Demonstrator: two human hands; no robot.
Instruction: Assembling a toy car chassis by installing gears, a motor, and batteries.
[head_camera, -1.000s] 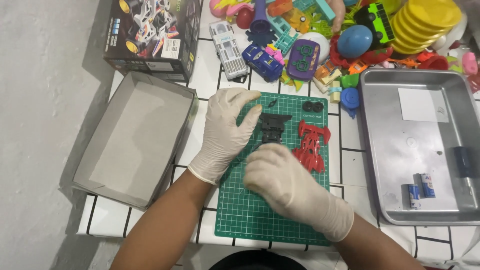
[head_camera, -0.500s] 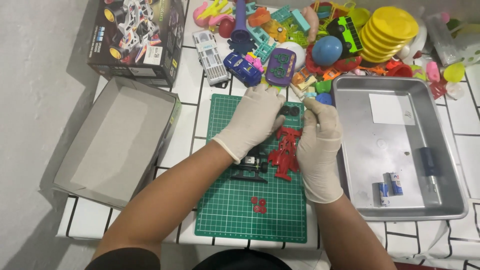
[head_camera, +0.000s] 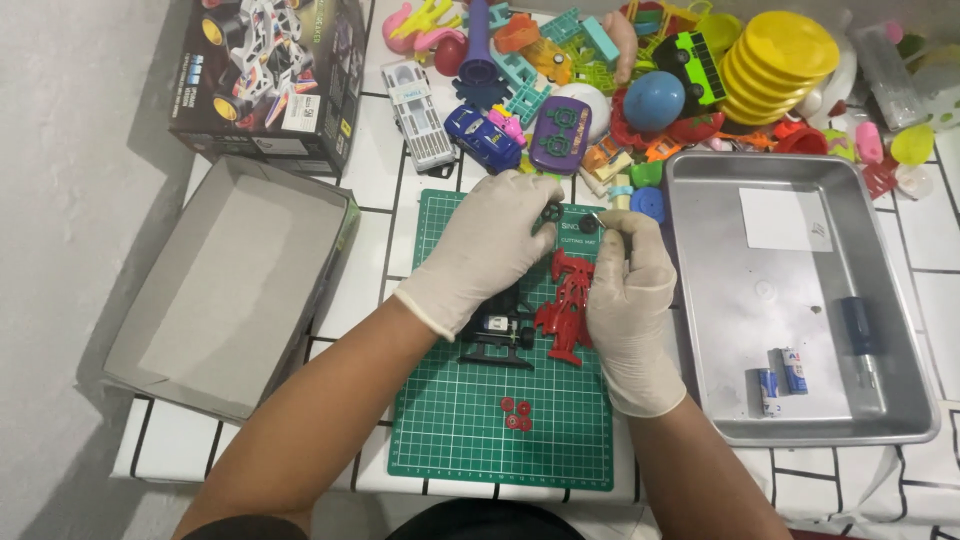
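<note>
At right of frame, a metal tray (head_camera: 720, 400) is seen holding two small batteries (head_camera: 780, 375), a dark-handled screwdriver (head_camera: 862, 335) and a white paper slip (head_camera: 785, 219). At left, an open grey cardboard box (head_camera: 225, 285) is shown with nothing visible inside; a printed toy-car box (head_camera: 270, 75) sits above it. At centre, a green cutting mat (head_camera: 470, 420) carries a red toy car body (head_camera: 567, 305), a black chassis (head_camera: 497, 335) and small red gears (head_camera: 516, 413). A small black wheel (head_camera: 552, 212) is pinched by the left hand (head_camera: 490, 250) fingertips at the mat's top edge. The right hand (head_camera: 630, 300) is closed, with a tiny part nipped at its fingertips; the part itself cannot be identified. The red body lies touching the right hand's left side.
</note>
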